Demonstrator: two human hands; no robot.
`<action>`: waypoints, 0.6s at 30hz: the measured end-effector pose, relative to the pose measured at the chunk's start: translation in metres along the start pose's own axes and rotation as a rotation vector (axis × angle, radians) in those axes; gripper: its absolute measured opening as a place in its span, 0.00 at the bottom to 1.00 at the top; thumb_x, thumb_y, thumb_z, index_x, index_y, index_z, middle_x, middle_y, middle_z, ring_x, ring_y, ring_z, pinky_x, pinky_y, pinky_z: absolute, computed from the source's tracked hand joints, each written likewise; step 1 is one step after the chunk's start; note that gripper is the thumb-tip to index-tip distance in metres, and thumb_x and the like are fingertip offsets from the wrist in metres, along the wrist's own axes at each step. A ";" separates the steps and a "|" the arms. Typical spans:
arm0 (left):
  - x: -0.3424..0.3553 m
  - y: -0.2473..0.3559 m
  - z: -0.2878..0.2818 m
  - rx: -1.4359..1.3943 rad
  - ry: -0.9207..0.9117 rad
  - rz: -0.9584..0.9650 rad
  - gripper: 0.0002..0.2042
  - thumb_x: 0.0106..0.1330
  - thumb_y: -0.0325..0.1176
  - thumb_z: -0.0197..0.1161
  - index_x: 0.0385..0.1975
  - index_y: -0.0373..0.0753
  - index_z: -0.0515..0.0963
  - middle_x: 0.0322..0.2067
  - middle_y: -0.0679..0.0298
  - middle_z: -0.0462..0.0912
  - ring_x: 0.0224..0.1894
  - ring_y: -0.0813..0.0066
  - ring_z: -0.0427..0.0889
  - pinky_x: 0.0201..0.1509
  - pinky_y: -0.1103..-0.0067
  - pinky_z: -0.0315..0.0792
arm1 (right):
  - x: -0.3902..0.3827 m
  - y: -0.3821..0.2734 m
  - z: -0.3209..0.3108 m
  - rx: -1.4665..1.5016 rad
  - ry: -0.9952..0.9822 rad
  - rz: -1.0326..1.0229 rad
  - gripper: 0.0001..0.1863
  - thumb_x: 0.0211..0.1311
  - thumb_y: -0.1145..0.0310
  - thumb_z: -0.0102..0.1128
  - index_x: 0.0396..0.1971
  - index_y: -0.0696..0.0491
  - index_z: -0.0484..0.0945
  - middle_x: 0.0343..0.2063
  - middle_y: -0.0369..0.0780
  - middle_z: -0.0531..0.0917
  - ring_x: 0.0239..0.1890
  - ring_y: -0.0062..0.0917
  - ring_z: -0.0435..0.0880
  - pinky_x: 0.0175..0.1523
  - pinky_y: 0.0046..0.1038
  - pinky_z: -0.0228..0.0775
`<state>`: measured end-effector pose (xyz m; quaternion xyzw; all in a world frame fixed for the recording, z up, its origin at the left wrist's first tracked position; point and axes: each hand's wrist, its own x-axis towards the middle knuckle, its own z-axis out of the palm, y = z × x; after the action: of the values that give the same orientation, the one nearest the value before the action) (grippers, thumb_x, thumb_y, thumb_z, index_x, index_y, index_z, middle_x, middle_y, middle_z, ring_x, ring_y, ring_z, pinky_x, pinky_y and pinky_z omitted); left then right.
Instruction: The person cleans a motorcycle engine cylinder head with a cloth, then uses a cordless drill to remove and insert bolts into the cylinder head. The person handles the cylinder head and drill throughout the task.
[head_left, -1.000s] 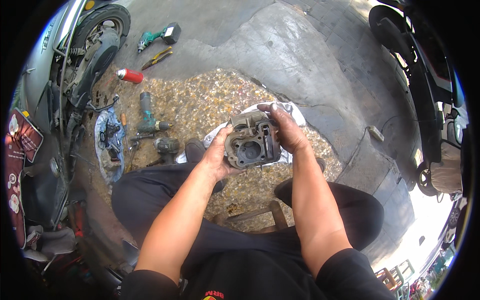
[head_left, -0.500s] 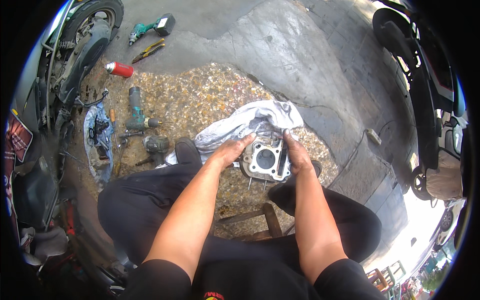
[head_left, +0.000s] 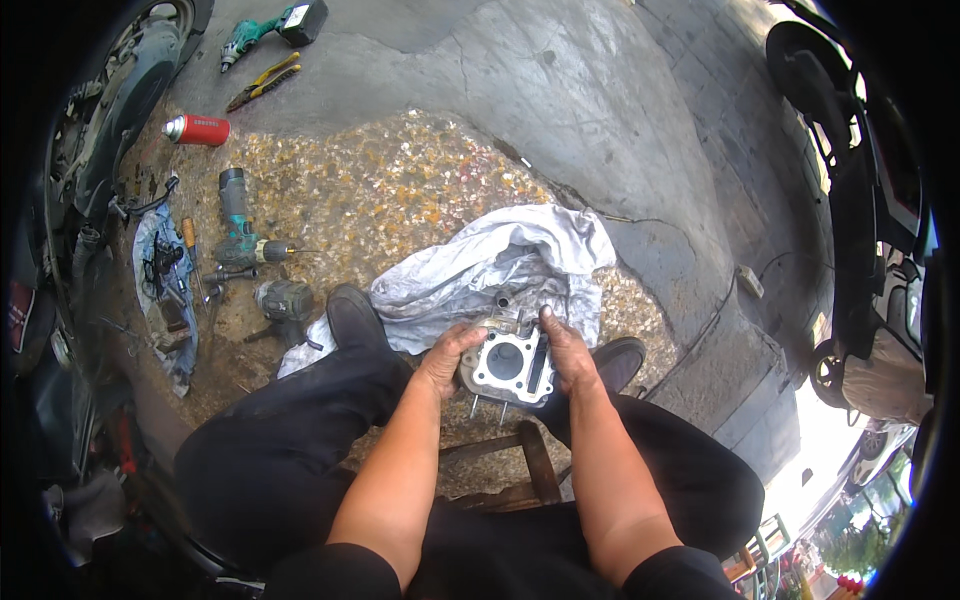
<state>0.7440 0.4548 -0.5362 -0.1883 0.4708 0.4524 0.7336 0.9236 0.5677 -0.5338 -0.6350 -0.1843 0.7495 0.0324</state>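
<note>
Between my two hands is a metal engine cylinder (head_left: 510, 364), its flat machined face up, with a round bore, bolt holes and a long slot at one side. Thin studs stick out of its near and far edges. My left hand (head_left: 452, 352) grips its left side and my right hand (head_left: 570, 352) its right side, thumbs on the upper edge. Just beyond lies a crumpled, stained white cloth (head_left: 450, 270) spread on the ground between my shoes. A small dark ring-shaped part (head_left: 502, 299) shows against the cloth.
Left of my foot lie an impact wrench (head_left: 286, 300), a teal drill (head_left: 236, 225), a screwdriver (head_left: 189, 236) and a blue cloth with small parts (head_left: 165, 280). Farther off are a red spray can (head_left: 198, 130), yellow-handled pliers (head_left: 265, 80) and another teal power tool (head_left: 270, 35). Motorcycles flank both sides.
Both hands have brought the cylinder nearer to me and a little left, off the cloth's edge. More of the cloth and the small ring-shaped part now show. The view has shifted slightly.
</note>
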 end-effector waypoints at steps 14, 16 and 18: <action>0.036 0.015 -0.009 -0.009 0.024 0.022 0.25 0.59 0.44 0.68 0.52 0.36 0.77 0.44 0.60 0.83 0.44 0.68 0.83 0.50 0.70 0.79 | 0.037 -0.026 0.003 -0.050 0.005 -0.023 0.42 0.62 0.40 0.62 0.58 0.66 0.71 0.54 0.47 0.79 0.53 0.31 0.79 0.59 0.32 0.73; 0.034 0.015 -0.006 -0.005 0.047 0.013 0.25 0.58 0.44 0.69 0.51 0.36 0.77 0.44 0.60 0.83 0.44 0.68 0.83 0.50 0.70 0.79 | 0.039 -0.026 0.001 -0.051 0.008 0.012 0.43 0.63 0.39 0.60 0.59 0.66 0.70 0.56 0.47 0.78 0.55 0.32 0.78 0.60 0.33 0.72; 0.033 0.016 -0.002 -0.018 0.048 0.012 0.25 0.58 0.45 0.69 0.51 0.36 0.77 0.44 0.60 0.83 0.45 0.68 0.83 0.50 0.70 0.79 | 0.041 -0.025 0.000 -0.043 0.000 -0.006 0.45 0.64 0.39 0.60 0.61 0.69 0.68 0.59 0.50 0.75 0.59 0.34 0.74 0.65 0.33 0.64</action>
<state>0.7343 0.4778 -0.5630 -0.2027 0.4852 0.4566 0.7176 0.9111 0.6024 -0.5640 -0.6351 -0.2024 0.7451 0.0210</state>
